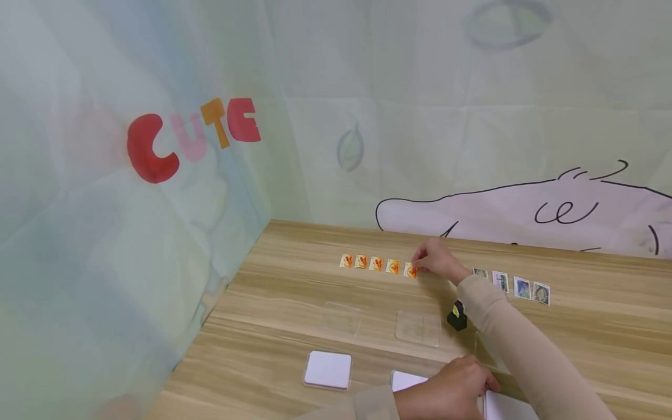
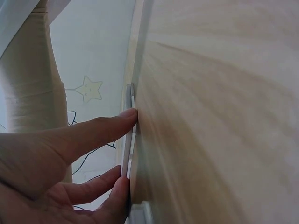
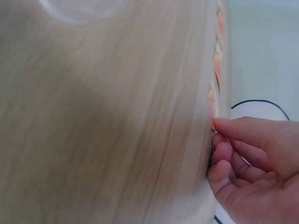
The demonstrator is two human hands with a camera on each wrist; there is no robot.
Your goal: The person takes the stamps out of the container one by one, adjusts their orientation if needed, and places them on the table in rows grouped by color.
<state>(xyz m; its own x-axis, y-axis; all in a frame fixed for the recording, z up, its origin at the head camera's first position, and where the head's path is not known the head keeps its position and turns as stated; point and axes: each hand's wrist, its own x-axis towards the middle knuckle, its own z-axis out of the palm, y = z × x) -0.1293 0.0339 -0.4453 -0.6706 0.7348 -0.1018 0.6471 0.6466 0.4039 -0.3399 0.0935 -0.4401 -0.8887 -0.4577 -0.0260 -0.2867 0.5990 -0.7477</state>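
My right hand is at the right end of a row of small orange stamps, pinching the edge of the last orange stamp. In the right wrist view the thumb lies on that stamp, low against the wood. My left hand, near the table's front, grips a flat white square in a clear case. Seen from the left wrist, thumb and fingers hold the thin case by its edge. Part of this case is out of frame.
Other picture stamps lie in a row to the right, partly behind the right sleeve. A small black holder stands by that forearm. Clear plastic squares and white cased squares lie on the wooden table.
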